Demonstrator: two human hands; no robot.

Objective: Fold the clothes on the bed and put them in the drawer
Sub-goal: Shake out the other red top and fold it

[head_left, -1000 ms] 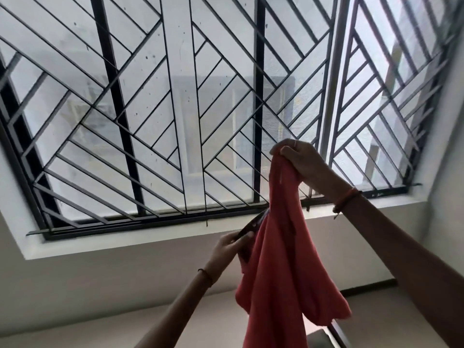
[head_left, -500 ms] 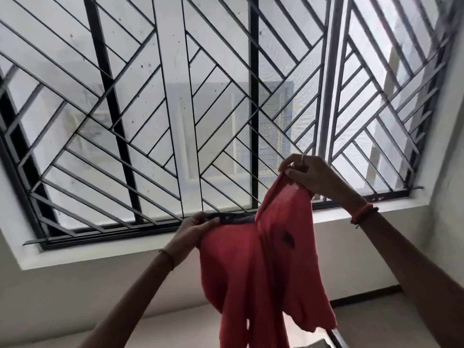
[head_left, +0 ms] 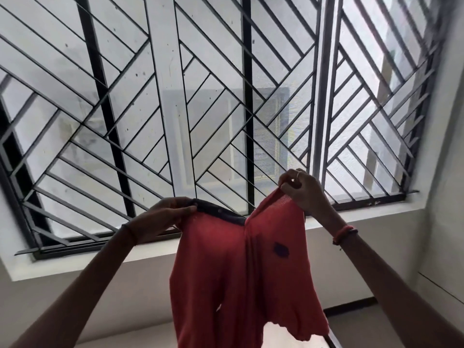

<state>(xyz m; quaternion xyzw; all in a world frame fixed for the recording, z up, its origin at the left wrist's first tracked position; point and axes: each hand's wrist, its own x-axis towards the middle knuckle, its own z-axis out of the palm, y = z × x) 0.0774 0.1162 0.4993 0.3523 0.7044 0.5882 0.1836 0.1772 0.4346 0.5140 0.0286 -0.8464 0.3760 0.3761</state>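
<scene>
- Spread wider than a second earlier, the red shirt (head_left: 241, 272) had gone from a bunched rope hanging off one hand to a panel stretched between two, its dark collar (head_left: 221, 213) now running along the top edge.
- It hung in the air in front of the barred window (head_left: 175, 96), held up at about sill height; its lower hem dropped out of the bottom of the view, and neither the bed nor the drawer showed.
- Most of the change came from the left hand (head_left: 167, 217), which had climbed from low beside the cloth and travelled outward to the left, away from the other hand.
- That hand was closed on the collar end, thumb under and fingers over the dark band, holding the shirt.
- Meanwhile the right hand (head_left: 305, 190) had come down a little from its earlier height and was pinched tight on the shirt's other top corner, a ring visible on one finger.
- A deep crease still ran down the middle of the cloth, beside a small dark mark (head_left: 281, 249) on the chest.
- By my reading, this was the shake-out before folding: the garment was open enough to find its shoulders, but not yet flat, so folding proper had not begun.
</scene>
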